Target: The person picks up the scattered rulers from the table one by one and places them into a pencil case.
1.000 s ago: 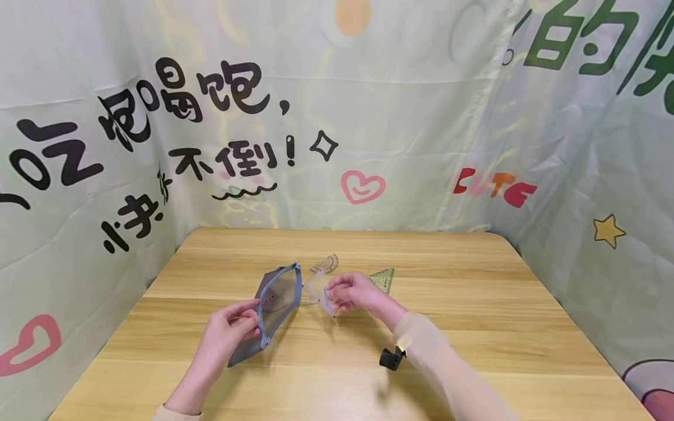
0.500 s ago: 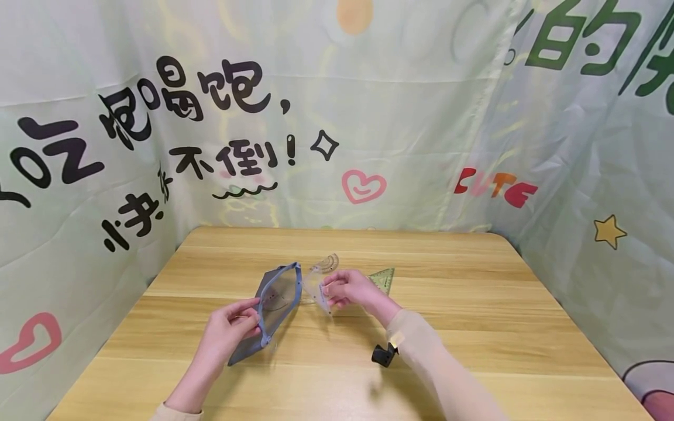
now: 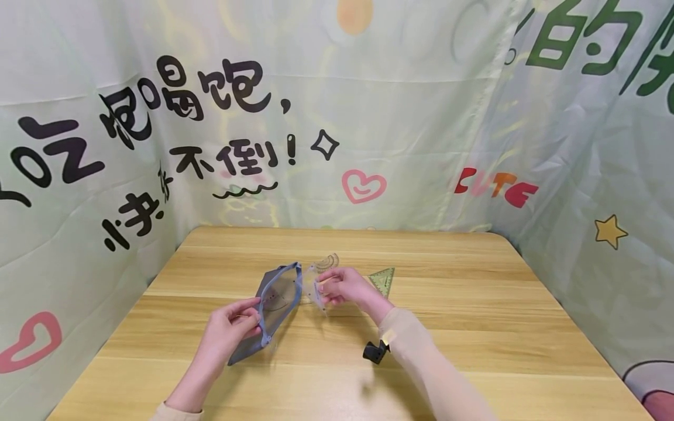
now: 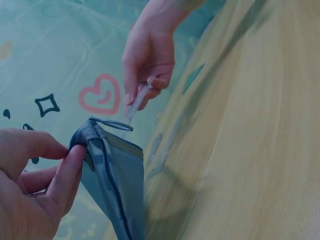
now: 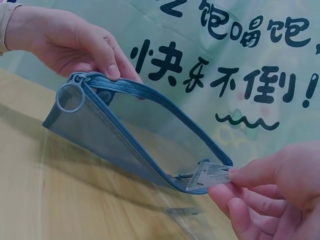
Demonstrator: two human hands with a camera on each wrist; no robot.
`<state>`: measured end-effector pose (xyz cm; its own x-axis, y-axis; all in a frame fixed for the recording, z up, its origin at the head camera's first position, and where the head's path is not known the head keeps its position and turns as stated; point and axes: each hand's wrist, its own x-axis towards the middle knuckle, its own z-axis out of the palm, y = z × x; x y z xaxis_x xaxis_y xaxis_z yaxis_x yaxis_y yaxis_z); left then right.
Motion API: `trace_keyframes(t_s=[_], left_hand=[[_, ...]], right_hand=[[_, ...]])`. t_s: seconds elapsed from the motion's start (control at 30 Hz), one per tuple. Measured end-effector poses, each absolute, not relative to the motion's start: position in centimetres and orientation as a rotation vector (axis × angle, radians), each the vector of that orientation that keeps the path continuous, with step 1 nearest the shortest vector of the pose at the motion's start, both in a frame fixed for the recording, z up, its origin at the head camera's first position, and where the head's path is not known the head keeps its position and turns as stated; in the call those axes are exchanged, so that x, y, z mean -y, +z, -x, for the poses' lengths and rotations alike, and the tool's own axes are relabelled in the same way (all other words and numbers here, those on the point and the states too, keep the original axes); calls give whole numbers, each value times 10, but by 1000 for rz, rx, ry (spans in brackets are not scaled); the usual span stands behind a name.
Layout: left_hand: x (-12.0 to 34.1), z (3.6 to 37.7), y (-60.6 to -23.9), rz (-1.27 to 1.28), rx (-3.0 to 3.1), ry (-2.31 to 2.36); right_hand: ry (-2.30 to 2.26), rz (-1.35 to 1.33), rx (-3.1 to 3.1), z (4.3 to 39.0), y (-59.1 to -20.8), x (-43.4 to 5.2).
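My left hand (image 3: 231,327) pinches the near end of a blue mesh zip pouch (image 3: 276,304) by its zipper edge and holds its mouth open; the same left hand (image 5: 75,42) and pouch (image 5: 125,140) show in the right wrist view. My right hand (image 3: 342,287) pinches a clear plastic ruler (image 3: 317,289) whose tip sits at the far end of the pouch mouth. The ruler (image 5: 210,176) touches the zipper rim there. In the left wrist view, the right hand (image 4: 147,60) holds the ruler (image 4: 137,102) above the pouch (image 4: 115,175).
A clear protractor (image 3: 329,261) and a green set square (image 3: 383,280) lie on the wooden table (image 3: 474,327) just beyond my right hand. Printed cloth walls (image 3: 79,146) close in the table at the left, back and right.
My right hand has moved left with the ruler, bringing its tip to the pouch's open mouth. The left hand and pouch have stayed put.
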<state>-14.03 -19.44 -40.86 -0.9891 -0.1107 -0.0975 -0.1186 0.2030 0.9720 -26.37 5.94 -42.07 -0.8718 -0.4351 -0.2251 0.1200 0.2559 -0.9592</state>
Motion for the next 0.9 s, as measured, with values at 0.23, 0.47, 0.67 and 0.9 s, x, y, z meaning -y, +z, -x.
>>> trace_keyframes(t_s=[0.23, 0.47, 0.67, 0.9], left_hand=[[194, 140, -409, 214, -2429, 1973], [194, 140, -409, 210, -2431, 1973], [195, 140, -408, 216, -2437, 1955], [194, 140, -408, 215, -2440, 1958]], right_hand=[[-1676, 282, -2077, 266, -422, -52], [-1693, 306, -2064, 268, -423, -45], [-1712, 330, -2031, 267, -420, -43], [-1745, 338, -1992, 268, -425, -39]])
